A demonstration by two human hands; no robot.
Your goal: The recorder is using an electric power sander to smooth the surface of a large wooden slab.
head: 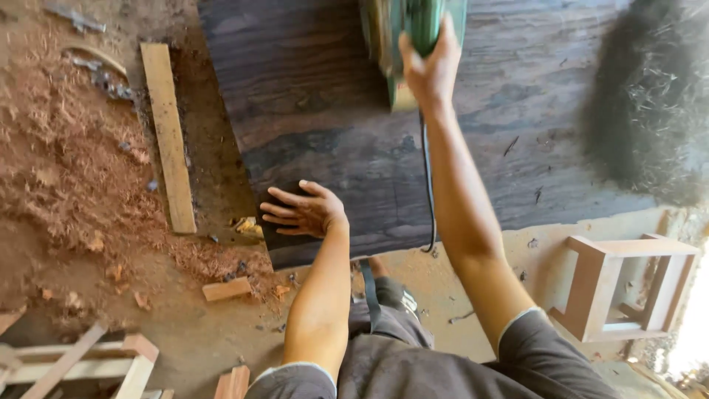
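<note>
A large dark wooden board [332, 125] lies flat on the ground in front of me. My left hand [304, 209] rests palm down with fingers spread on the board's near left corner. My right hand [430, 65] reaches far forward and grips the handle of a green power tool [413, 29] that sits on the board near the top edge of the view. The tool's black cord [427, 185] hangs down along my right forearm to the board's near edge.
Reddish sawdust [66, 170] covers the ground at left, beside a pale wooden plank [168, 133] and small wood offcuts [227, 289]. A small wooden stool frame [620, 284] lies at right. Another wooden frame [81, 362] sits bottom left. A dark fibrous heap [650, 96] is at top right.
</note>
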